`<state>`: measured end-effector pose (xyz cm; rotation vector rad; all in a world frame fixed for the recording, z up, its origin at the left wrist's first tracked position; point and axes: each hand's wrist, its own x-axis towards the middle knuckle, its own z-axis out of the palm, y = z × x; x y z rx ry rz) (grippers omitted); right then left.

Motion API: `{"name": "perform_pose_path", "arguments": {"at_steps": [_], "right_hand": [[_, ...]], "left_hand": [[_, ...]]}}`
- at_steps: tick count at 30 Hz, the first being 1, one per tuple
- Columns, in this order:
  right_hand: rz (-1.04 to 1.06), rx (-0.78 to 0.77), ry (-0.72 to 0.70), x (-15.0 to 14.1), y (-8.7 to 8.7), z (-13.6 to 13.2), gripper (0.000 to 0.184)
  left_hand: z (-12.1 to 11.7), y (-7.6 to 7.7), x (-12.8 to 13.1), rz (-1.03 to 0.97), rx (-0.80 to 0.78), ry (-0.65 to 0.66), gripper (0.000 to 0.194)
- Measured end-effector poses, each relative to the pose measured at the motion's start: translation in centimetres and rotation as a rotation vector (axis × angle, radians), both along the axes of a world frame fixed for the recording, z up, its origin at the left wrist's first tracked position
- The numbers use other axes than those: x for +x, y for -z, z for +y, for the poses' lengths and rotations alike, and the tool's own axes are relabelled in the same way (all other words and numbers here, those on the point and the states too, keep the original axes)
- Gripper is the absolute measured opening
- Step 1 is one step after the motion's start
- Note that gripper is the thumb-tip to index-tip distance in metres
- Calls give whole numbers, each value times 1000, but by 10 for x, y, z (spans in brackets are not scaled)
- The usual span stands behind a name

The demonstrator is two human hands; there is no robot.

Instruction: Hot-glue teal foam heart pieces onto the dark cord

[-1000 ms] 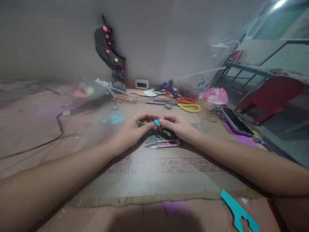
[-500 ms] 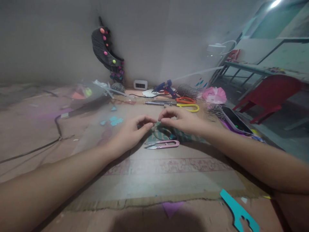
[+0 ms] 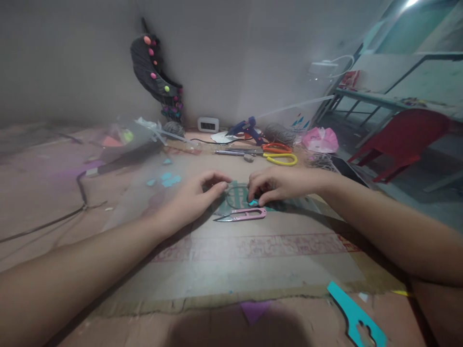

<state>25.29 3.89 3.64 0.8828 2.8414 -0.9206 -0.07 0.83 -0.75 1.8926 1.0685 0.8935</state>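
Note:
My left hand [image 3: 193,195] rests on the cardboard sheet [image 3: 231,260], its fingertips pinched at the edge of a dark hoop-shaped craft piece [image 3: 235,197]. My right hand [image 3: 277,185] is curled with its fingertips down on a small teal foam piece [image 3: 253,203] lying on that craft piece. A pink thread snipper [image 3: 242,215] lies just in front of both hands, touching neither.
Yellow-and-orange scissors [image 3: 278,154], a blue glue gun [image 3: 248,127], a ball of grey twine [image 3: 278,132] and a pink bag [image 3: 320,140] lie beyond. Teal scraps [image 3: 168,180] lie to the left, a teal cut-out [image 3: 356,318] near right. A phone [image 3: 345,168] and red chair [image 3: 405,137] are at right.
My right hand lifted away from the left, then came down onto the small teal piece next to the snipper. My left hand has barely moved.

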Motion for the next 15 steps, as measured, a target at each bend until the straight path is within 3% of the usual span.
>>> {"name": "perform_pose_path", "arguments": {"at_steps": [4, 7, 11, 15], "right_hand": [[83, 47, 135, -6, -1, -2, 23], [245, 56, 374, -16, 2, -8, 22], [552, -27, 641, -34, 11, -19, 22], [678, -111, 751, -45, 16, -29, 23]], "left_hand": [[0, -1, 1, 2, 10, -5, 26], [0, -1, 1, -7, 14, -18, 27], [-1, -2, -1, -29, 47, -57, 25], [-6, -6, -3, 25, 132, -86, 31]]}}
